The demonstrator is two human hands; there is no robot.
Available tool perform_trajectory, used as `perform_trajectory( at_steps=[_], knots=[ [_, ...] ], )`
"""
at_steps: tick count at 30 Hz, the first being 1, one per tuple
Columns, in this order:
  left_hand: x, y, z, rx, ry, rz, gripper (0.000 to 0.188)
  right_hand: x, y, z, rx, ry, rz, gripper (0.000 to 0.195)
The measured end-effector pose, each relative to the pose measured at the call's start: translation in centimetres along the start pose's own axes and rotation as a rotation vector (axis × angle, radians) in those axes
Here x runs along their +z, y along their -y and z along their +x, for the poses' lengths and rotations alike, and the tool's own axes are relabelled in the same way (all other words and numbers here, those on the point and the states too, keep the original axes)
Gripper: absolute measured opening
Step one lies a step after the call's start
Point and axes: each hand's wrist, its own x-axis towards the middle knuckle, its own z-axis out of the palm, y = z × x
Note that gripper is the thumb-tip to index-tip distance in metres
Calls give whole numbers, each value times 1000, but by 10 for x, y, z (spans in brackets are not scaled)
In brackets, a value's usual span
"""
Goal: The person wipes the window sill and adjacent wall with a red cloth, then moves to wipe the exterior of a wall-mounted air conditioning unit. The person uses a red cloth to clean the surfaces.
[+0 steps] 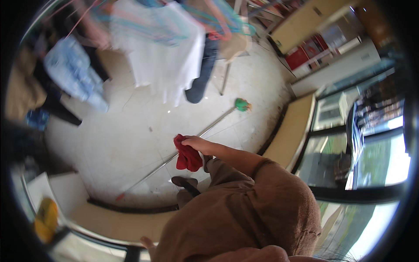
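Observation:
My right hand holds a crumpled red cloth over the floor, with the arm reaching across from the right. Part of my left hand shows low in the view beside the window ledge; my brown-clad torso hides the rest of that arm, and whether it grips anything is unclear. Beneath the cloth, a thin metal pole lies slantwise on the pale tiles, with a green head at its upper right end and a red tip at the other. My feet stand close to the pole.
Blurred hangers hold a white garment, a dark one and a light blue one across the top and upper left. Red boxes sit in a cabinet at the upper right. Windows and a beige ledge curve around the right and bottom. A yellow object is at lower left.

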Motion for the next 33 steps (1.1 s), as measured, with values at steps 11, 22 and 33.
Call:
perform_trajectory(
  at_steps=[11, 22, 33],
  knots=[
    [103, -385, -24, 629, 583, -493, 32, -164, 102, -182, -508, -569, -470, 28],
    [141, -627, -148, 1171, 605, -135, 27, -313, 147, -236, -925, -1067, -393, 32],
    [211, -853, -453, 1561, 1251, -95, 67, -337, 194, -361, -1022, -482, 829, 41]
  ],
)
